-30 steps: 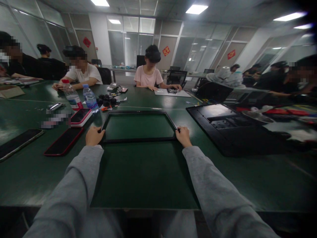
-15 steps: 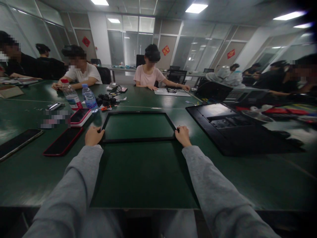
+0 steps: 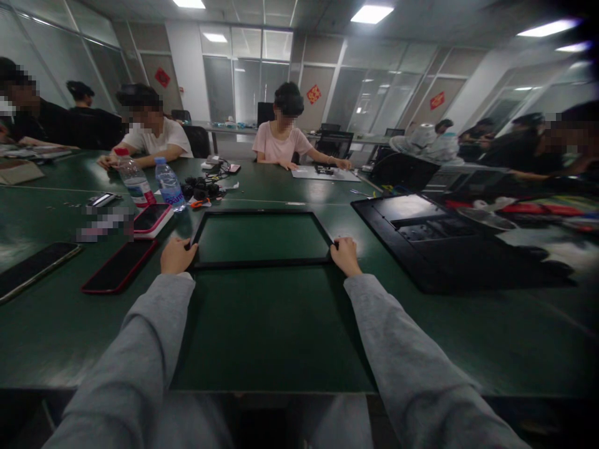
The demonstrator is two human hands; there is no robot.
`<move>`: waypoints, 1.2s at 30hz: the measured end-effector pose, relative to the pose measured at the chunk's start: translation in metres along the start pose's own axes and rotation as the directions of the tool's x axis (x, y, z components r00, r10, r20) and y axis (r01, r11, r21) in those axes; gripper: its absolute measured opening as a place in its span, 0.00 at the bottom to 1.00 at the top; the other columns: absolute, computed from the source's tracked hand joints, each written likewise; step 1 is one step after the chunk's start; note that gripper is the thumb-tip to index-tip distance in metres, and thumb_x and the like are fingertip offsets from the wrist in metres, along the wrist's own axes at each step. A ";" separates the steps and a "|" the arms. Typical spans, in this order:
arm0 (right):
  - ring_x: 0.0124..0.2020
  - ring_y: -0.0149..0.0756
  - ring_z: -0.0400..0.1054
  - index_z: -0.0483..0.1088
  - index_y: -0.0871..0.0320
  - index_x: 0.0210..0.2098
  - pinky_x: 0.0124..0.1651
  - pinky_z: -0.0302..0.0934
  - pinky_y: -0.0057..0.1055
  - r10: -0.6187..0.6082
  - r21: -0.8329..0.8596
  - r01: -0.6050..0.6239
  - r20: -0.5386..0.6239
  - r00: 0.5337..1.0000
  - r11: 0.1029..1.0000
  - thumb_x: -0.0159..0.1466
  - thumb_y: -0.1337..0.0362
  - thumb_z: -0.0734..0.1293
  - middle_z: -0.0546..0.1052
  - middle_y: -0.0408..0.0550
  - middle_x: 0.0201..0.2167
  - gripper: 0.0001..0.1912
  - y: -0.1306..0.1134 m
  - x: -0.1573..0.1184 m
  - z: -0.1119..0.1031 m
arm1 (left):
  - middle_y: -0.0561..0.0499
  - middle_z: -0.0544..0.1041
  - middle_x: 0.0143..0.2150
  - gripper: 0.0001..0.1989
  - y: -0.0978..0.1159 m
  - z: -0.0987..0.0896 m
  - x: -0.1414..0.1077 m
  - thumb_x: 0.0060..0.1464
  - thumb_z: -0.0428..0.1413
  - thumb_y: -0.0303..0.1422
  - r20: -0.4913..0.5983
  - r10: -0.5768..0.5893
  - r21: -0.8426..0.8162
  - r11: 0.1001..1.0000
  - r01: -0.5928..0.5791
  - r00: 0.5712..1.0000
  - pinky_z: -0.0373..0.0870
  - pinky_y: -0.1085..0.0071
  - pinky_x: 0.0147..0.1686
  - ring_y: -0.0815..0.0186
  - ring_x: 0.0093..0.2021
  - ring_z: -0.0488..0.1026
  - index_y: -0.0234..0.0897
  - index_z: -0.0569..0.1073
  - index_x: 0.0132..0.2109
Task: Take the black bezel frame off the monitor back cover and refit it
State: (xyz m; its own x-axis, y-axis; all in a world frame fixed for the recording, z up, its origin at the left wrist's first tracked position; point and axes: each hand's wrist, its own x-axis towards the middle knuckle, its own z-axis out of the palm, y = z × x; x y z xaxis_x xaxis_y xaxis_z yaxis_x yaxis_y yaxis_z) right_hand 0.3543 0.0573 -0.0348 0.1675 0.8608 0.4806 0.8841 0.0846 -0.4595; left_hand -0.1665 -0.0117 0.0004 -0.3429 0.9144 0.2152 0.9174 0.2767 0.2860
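Note:
A thin black rectangular frame (image 3: 262, 264), like a monitor bezel, lies on or just above the green table (image 3: 276, 330); I cannot tell whether it touches. Its opening shows the tabletop through it. My left hand (image 3: 178, 255) grips the frame's left side, thumb on the inner side and fingers curled. On the opposite side, my right hand (image 3: 345, 255) is closed round the right edge in the same way. To the right of my right hand lies a large black panel (image 3: 397, 243), like a monitor's back cover, with a recessed section in its middle.
Left of the frame lie a red-edged phone (image 3: 119, 267), a pink-cased phone (image 3: 152, 218) on a white box and a dark phone (image 3: 35, 269). Two bottles, one blue-capped (image 3: 169, 186), and black cables (image 3: 201, 187) stand behind. A co-worker (image 3: 283, 140) sits opposite.
My hands and the black frame stay in the same place. Across the table, the co-worker's outstretched hand has shifted slightly to the left.

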 end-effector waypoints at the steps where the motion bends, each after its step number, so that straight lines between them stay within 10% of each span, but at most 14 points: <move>1: 0.49 0.52 0.64 0.75 0.64 0.42 0.59 0.58 0.50 0.000 -0.003 0.000 0.003 1.000 1.000 0.59 0.67 0.61 0.71 0.62 0.41 0.15 0.000 0.000 0.000 | 0.37 0.75 0.56 0.26 0.000 0.001 0.000 0.63 0.48 0.46 -0.003 0.003 0.000 1.000 -0.003 1.000 0.69 0.61 0.51 0.51 0.54 0.73 0.37 0.78 0.57; 36: 0.49 0.50 0.65 0.72 0.61 0.50 0.57 0.60 0.49 0.028 0.032 -0.028 -0.003 1.000 0.999 0.57 0.68 0.60 0.74 0.60 0.45 0.23 -0.003 -0.002 -0.002 | 0.37 0.71 0.60 0.26 0.004 -0.001 -0.003 0.62 0.50 0.44 -0.007 -0.057 -0.062 0.996 0.057 0.998 0.70 0.56 0.52 0.49 0.54 0.72 0.38 0.74 0.61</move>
State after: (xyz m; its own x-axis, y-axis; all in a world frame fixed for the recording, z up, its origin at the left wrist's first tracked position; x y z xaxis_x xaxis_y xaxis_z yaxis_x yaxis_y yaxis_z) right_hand 0.3517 0.0548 -0.0327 0.1936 0.8614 0.4696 0.8648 0.0762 -0.4963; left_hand -0.1615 -0.0133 0.0018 -0.3962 0.8951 0.2047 0.8822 0.3094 0.3549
